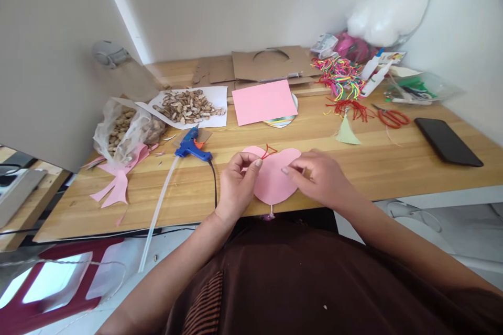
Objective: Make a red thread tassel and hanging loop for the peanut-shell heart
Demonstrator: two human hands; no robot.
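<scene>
A pink paper heart point(275, 180) lies under my hands at the table's front edge. From its lower point a thin light string with a small purple piece point(269, 216) hangs over the edge. My left hand point(239, 183) is closed at the heart's left side, pinching a red cord point(269, 152) that forms a small loop above the notch. My right hand point(320, 175) is closed at the right lobe, its thumb across the paper and its other fingers partly hidden. A pink sheet point(264, 102) lies just beyond the heart.
Left of my hands are a blue glue gun point(192, 147), shelled-looking brown pieces point(186, 106) on white paper and a plastic bag point(121, 133). To the right lie red-handled scissors point(393, 117), a phone point(448, 141), a pale green tassel point(348, 132) and colourful cords point(341, 76). Cardboard point(267, 65) stands behind.
</scene>
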